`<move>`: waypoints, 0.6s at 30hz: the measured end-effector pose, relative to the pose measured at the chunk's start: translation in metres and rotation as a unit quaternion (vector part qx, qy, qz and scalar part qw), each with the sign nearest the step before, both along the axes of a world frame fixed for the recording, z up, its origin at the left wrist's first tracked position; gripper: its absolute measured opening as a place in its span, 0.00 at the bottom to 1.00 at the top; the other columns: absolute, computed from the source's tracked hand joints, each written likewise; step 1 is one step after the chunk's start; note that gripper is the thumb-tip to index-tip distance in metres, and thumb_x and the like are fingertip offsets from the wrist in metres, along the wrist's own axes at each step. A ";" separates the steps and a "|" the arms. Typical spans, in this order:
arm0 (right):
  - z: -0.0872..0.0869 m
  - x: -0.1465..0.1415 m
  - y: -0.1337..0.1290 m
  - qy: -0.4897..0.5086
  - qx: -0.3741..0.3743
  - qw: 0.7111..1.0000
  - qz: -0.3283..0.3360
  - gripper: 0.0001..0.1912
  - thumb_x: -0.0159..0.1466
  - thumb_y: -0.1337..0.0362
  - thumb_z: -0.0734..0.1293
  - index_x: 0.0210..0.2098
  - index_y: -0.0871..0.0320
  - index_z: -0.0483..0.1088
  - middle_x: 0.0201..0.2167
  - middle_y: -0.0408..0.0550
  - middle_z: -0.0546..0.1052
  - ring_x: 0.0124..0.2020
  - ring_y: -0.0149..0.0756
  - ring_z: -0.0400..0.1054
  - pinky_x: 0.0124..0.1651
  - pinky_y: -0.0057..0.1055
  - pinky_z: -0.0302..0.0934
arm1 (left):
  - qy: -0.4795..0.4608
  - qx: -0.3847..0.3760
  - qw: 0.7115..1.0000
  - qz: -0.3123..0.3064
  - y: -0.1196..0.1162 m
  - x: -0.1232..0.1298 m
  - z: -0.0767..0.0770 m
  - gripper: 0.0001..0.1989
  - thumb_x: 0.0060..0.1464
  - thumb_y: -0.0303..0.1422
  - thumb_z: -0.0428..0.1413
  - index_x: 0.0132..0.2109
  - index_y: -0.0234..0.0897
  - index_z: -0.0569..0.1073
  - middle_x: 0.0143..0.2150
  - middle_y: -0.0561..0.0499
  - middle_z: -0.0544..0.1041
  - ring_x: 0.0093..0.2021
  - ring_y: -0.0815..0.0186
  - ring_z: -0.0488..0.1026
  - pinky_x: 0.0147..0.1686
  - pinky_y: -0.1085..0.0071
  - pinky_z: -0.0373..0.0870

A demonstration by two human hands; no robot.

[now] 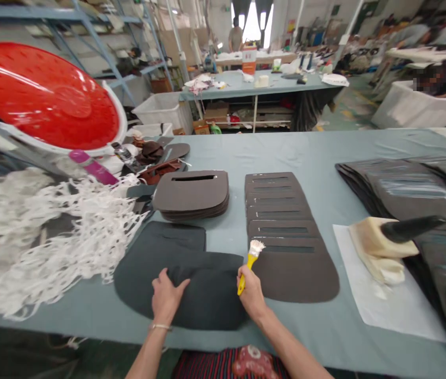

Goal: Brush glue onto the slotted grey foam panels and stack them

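Observation:
My left hand point(167, 295) rests with fingers spread on a dark sheet piece point(207, 310) near the table's front edge. In my right hand point(251, 288) is a yellow-handled brush point(251, 260), its whitish bristles pointing up and away, beside that dark piece's right edge. Right of the brush lies an overlapping row of brown slotted pieces point(294, 276). Behind the dark piece sits a stack of brown pieces point(195, 195) with a slot in the top one. A cream container point(373, 245) with a black handle point(414, 228) stands on a white sheet point(400, 310) at the right.
White stringy strips point(68, 242) pile up on the left, near a red round lid or basin point(52, 100) and a purple object point(93, 166). More dark pieces point(416, 189) lie stacked at the right. Beyond the blue-grey table point(270, 152) are another table point(262, 87), white bins and people.

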State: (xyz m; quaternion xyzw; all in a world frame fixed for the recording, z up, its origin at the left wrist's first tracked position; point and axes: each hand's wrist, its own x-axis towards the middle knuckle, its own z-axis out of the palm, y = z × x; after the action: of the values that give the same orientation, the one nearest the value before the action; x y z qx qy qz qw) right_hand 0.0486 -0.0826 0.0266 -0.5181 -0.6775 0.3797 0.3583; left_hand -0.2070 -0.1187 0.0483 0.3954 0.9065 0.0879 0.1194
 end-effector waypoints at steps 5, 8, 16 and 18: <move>-0.005 0.059 -0.002 -0.049 0.002 0.995 -0.089 0.12 0.50 0.76 0.54 0.31 0.55 0.58 0.24 0.40 0.63 0.26 0.30 0.58 0.30 0.23 0.50 | -0.142 -0.063 0.982 -0.104 0.019 0.017 -0.013 0.23 0.48 0.49 0.52 0.45 0.37 0.67 0.39 0.43 0.76 0.42 0.52 0.74 0.42 0.58 0.68; -0.010 0.120 -0.004 -0.122 0.008 0.979 -0.165 0.14 0.50 0.76 0.54 0.32 0.55 0.59 0.25 0.41 0.64 0.26 0.30 0.59 0.31 0.23 0.52 | -0.284 -0.007 0.941 -0.182 0.027 0.068 -0.023 0.20 0.48 0.45 0.53 0.43 0.37 0.66 0.40 0.45 0.76 0.41 0.57 0.74 0.42 0.62 0.69; -0.025 0.250 0.000 -0.321 0.053 0.908 -0.262 0.22 0.53 0.79 0.53 0.44 0.58 0.63 0.43 0.53 0.71 0.41 0.37 0.68 0.41 0.29 0.61 | -0.343 0.124 0.895 -0.258 0.037 0.198 -0.039 0.35 0.48 0.33 0.54 0.60 0.35 0.50 0.53 0.40 0.65 0.53 0.58 0.66 0.54 0.57 0.64; -0.028 0.259 0.002 -0.349 0.065 0.901 -0.250 0.22 0.52 0.80 0.53 0.43 0.58 0.63 0.46 0.54 0.71 0.44 0.38 0.67 0.41 0.29 0.62 | -0.313 0.142 0.891 -0.295 0.037 0.208 -0.036 0.33 0.50 0.32 0.53 0.61 0.37 0.50 0.53 0.42 0.62 0.54 0.59 0.64 0.55 0.56 0.62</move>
State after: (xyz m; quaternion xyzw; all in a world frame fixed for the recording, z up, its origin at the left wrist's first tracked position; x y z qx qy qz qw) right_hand 0.3076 -0.0807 -0.0012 -0.7455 -0.6302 0.0280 0.2152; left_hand 0.0014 -0.0820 0.0123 0.6096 0.6413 0.2960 0.3600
